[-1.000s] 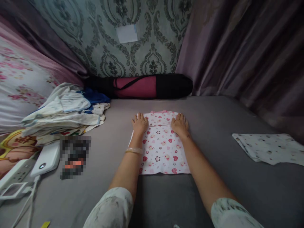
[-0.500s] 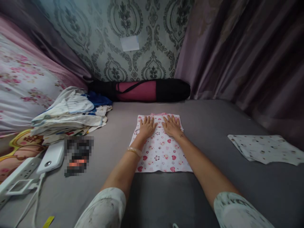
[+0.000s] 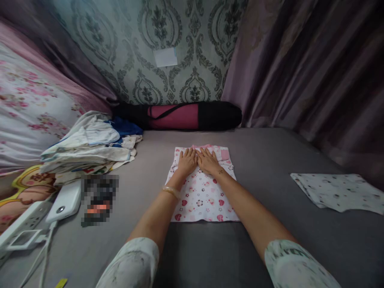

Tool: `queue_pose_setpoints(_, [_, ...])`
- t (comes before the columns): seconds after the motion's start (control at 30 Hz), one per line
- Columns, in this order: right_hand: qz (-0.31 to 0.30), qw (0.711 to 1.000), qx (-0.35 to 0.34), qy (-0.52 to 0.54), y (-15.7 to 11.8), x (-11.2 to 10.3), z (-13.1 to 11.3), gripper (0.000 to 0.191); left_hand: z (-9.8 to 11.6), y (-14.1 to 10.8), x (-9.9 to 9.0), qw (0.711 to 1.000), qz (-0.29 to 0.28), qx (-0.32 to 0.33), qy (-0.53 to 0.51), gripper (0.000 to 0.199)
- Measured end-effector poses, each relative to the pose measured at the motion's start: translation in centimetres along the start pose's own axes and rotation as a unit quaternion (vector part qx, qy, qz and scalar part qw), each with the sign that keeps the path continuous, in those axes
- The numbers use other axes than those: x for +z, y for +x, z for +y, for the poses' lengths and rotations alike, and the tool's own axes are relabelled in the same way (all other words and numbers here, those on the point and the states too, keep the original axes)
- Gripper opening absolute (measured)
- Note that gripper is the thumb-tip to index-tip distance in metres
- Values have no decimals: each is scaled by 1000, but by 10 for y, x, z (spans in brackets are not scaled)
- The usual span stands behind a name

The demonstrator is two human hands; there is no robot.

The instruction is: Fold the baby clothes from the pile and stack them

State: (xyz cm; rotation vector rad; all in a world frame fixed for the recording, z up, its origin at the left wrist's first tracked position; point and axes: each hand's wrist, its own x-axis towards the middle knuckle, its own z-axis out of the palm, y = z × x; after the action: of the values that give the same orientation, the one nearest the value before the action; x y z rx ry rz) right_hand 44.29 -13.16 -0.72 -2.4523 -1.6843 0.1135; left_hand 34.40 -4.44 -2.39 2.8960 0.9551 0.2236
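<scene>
A white garment (image 3: 199, 202) printed with red hearts, flowers and small figures lies folded flat in front of me, with pink trim along its far edge. My left hand (image 3: 187, 161) rests palm down on its upper part, fingers stretched out. Right beside it, my right hand (image 3: 208, 161) lies flat on the same cloth, its fingers extended and the two hands nearly touching. A pink patch shows at the garment's upper right corner. What lies under my palms is hidden.
Another folded white printed cloth (image 3: 339, 192) lies to the right. On the left are piled clothes (image 3: 90, 140), a white power bank (image 3: 64, 202), a power strip (image 3: 27, 222) and a blurred-out object (image 3: 99, 200). A black and red long bag (image 3: 177, 116) lies against the wall.
My right hand has slid left across the garment until it is close beside my left hand, uncovering the pink patch. My left hand has barely moved and stays flat.
</scene>
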Motion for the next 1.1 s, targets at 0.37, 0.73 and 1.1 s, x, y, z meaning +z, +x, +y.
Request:
queue_pose_setpoints(0.37, [42,998,37,-9,18,7,21,58,-7,25,1,999,-17,41,18,58])
queue_pose_setpoints(0.73, [94,991,90,-24,5,-3,44,61,-33,10,-5,1000,20,1,16,61])
queue_pose_setpoints(1.1, [44,997,61,7,-16,-8,74,63,-62,-6,-14,999,-48,14,-22,68])
